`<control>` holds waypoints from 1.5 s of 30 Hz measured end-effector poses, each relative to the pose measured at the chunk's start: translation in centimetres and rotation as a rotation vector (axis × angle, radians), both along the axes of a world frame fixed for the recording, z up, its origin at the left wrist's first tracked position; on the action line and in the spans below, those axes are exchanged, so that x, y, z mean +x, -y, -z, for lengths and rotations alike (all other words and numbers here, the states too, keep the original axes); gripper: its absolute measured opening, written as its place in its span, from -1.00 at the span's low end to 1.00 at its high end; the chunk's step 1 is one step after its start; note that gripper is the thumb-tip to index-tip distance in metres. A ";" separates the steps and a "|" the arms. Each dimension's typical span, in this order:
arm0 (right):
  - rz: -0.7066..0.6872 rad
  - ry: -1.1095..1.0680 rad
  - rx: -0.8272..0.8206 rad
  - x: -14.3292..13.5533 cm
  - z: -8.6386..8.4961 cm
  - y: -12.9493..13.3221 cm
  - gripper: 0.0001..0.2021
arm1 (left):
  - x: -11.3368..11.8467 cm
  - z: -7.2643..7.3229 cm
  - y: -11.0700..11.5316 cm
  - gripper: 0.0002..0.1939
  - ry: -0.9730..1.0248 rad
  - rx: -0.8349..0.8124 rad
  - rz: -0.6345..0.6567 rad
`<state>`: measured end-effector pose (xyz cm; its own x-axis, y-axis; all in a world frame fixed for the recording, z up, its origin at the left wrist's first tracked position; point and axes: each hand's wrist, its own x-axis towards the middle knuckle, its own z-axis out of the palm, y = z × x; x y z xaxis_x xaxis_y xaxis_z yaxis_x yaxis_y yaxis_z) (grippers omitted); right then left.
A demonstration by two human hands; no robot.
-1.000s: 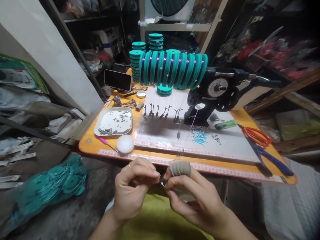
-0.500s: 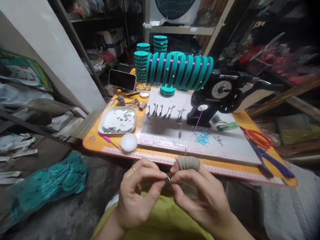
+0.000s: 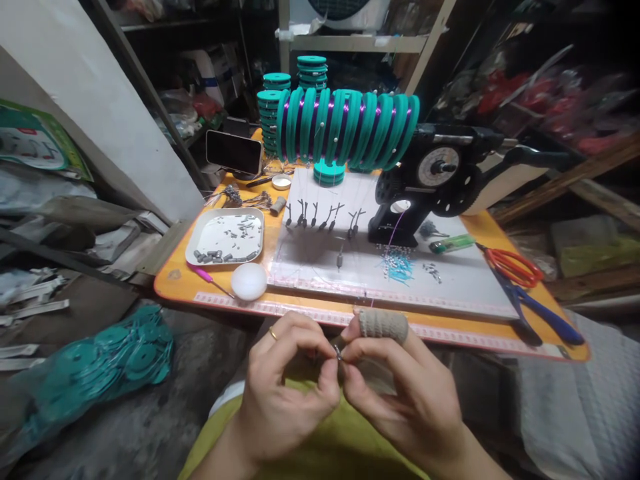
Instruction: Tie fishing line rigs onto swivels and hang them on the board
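My left hand [image 3: 293, 377], with a ring on one finger, pinches a small shiny metal piece [image 3: 338, 353] between thumb and fingertips. Its exact kind is too small to make out. Close against it, my right hand [image 3: 407, 383] grips the same piece from the other side. A ribbed grey sleeve [image 3: 384, 325] covers one finger of the right hand. Both hands are in front of the table edge, above an olive-green cloth [image 3: 320, 440] on the lap. Behind them, a row of teal spools [image 3: 350, 130] wound with purple line sits on a black winding machine [image 3: 400, 223].
On the white board [image 3: 310, 267] lie grey weights with forked ends [image 3: 323, 223], blue-tipped bits [image 3: 399, 265] and a green lighter [image 3: 453, 244]. A white tray [image 3: 193, 240], round white lid [image 3: 249, 281] and phone [image 3: 233, 152] stand left; red-handled scissors [image 3: 515, 267] and blue-handled pliers [image 3: 553, 320] right.
The view has shifted slightly, so the table and spools appear a little higher and further left. Both hands keep their pinch on the metal piece, with the left thumb moved slightly right.
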<state>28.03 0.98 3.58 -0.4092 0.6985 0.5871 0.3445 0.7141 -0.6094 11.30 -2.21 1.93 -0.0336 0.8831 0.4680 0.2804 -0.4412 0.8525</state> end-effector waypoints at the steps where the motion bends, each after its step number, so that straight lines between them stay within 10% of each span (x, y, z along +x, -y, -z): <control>1: 0.001 -0.001 -0.003 0.0 0.0 0.0 -0.85 | 0.1 -0.1 -0.1 -0.73 0.012 -0.019 0.008; 10: 0.067 -0.057 -0.006 -0.4 0.8 0.3 -0.85 | 1.7 0.2 -0.3 -0.83 0.397 -0.250 0.143; 21: 0.024 -0.007 0.050 -0.2 1.1 0.1 -0.85 | 0.7 -0.1 -0.2 -0.80 0.130 -0.228 0.055; 45: 0.006 -0.176 -0.167 -2.0 1.2 0.5 -0.79 | -0.8 0.3 0.1 -0.92 0.477 -0.161 0.047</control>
<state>26.02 0.49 2.36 -0.3068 0.7939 0.5250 0.2265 0.5966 -0.7699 10.46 -2.35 1.65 -0.1689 0.9484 0.2682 -0.1744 -0.2966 0.9389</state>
